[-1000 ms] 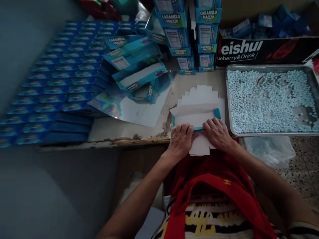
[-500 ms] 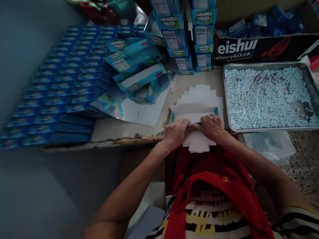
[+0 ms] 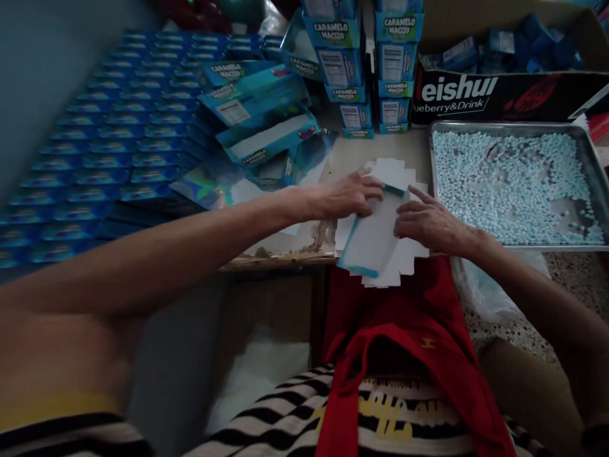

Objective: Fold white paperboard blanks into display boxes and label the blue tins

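A partly folded carton box [image 3: 373, 238], white inside with blue edges, lies turned at an angle between my hands. Curled over its upper left edge are the fingers of my left hand [image 3: 351, 193]. My right hand [image 3: 431, 222] grips the right side with its fingertips, the index finger stretched toward the raised blue end flap. Under the box is a stack of flat white carton blanks [image 3: 405, 261] with stepped edges, jutting past the table's front edge. Part of the box's left side is hidden by my left fingers.
A metal tray [image 3: 435, 184] of light blue candies stands at the right. Behind it is a black-printed cardboard box [image 3: 514, 98] holding blue boxes. Stacked display boxes [image 3: 345, 60] rise at the back. Rows of blue packs [image 3: 95, 149] and loose folded cartons [image 3: 271, 136] fill the left.
The carton has turned from lying crosswise to pointing lengthwise. My left hand has moved up and forward to its far end, and my right hand has shifted to its right side.
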`<move>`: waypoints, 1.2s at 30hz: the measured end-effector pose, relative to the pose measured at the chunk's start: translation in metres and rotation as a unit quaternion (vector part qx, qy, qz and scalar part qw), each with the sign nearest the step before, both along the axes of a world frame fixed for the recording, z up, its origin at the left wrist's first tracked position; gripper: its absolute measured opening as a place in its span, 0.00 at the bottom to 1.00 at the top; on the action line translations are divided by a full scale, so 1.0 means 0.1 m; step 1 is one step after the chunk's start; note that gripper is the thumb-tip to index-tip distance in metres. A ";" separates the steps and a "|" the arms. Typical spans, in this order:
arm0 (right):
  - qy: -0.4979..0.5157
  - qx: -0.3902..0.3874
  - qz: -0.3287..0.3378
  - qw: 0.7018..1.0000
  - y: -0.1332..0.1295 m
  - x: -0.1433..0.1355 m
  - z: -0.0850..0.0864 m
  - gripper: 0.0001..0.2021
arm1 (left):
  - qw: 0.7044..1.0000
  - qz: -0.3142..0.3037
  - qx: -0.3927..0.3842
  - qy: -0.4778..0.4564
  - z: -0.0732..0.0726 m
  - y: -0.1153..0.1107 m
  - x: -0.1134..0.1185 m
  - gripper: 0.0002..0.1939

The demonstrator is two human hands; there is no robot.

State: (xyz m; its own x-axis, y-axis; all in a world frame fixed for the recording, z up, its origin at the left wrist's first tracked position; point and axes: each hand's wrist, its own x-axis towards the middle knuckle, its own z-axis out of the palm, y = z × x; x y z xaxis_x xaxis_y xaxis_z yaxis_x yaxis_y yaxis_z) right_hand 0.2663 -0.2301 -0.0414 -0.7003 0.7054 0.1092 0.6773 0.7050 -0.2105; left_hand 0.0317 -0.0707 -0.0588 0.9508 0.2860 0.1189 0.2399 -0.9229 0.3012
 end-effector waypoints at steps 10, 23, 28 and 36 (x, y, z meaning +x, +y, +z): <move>0.011 0.017 -0.080 0.997 -0.15 -0.55 -0.26 0.19 | 0.937 0.291 0.151 -0.121 0.02 -1.64 -0.54 0.16; -0.052 0.107 -0.161 0.980 -0.34 -0.32 -0.72 0.18 | 0.905 0.378 0.160 -0.106 -0.74 -1.61 -0.32 0.13; -0.091 0.088 -0.191 0.973 -0.39 -0.31 -0.75 0.13 | 0.923 0.352 0.157 -0.017 -0.72 -1.84 -0.27 0.21; -0.136 0.018 -0.215 0.967 -0.21 -0.48 -0.52 0.21 | 0.938 0.331 0.052 0.091 -0.59 -1.64 -0.21 0.20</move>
State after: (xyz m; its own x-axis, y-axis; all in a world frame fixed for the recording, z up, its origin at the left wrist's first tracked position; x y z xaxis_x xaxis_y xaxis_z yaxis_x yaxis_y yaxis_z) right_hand 0.2183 -0.2514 -0.0930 -0.3484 0.9373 -0.0078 0.9367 0.3485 0.0352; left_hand 0.0104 -0.2342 -0.1174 0.5756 0.8171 0.0320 0.8098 -0.5751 0.1162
